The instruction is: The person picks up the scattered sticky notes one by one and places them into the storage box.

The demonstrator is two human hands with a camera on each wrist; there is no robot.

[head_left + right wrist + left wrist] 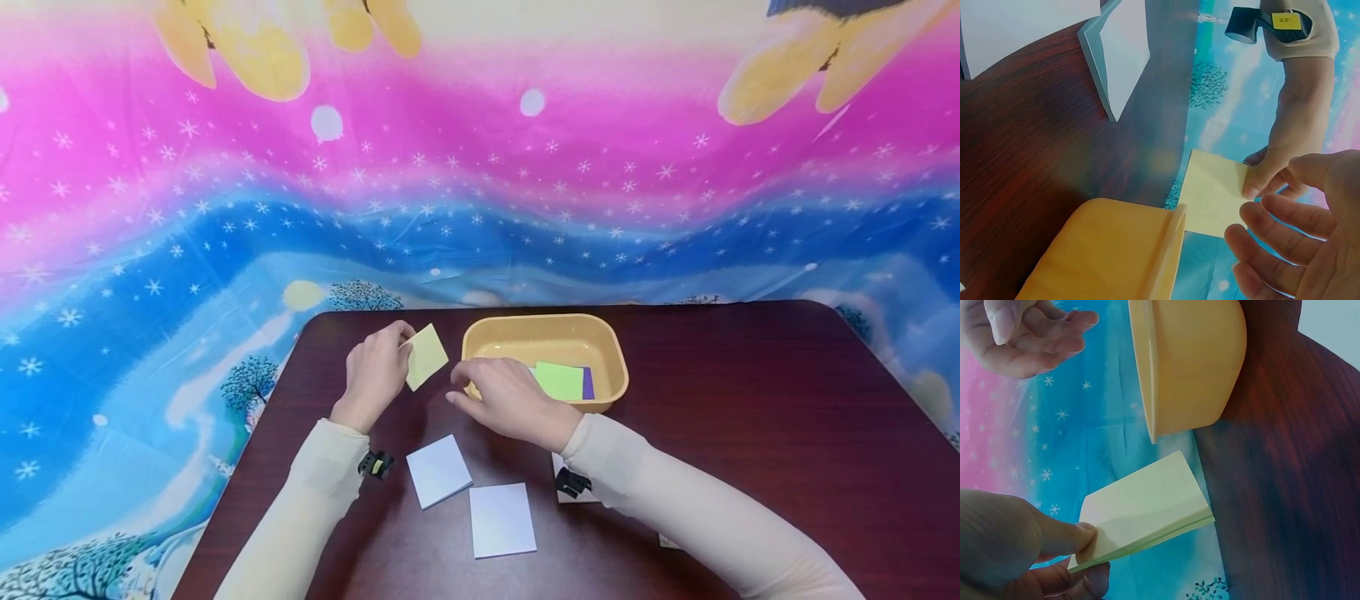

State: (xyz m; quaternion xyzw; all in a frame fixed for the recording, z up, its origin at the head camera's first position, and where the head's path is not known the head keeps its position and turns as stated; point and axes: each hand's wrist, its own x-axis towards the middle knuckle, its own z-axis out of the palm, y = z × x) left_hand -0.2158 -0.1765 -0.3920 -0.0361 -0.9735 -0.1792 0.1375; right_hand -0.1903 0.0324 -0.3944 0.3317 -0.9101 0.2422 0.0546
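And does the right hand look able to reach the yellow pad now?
Yes, probably: the right hand looks empty and close by, nothing seems to stand between it and the yellow pad, and the left hand leaves most of it uncovered.

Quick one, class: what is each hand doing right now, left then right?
Left hand: closed, pinching the yellow notepad by its edge.
Right hand: open, holding nothing.

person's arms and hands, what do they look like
The left sleeve and right sleeve are long, plain and cream-coloured. The left hand and right hand are bare. The wrist-worn left device and right device are small and black; a yellow label with dark lettering marks the left one.
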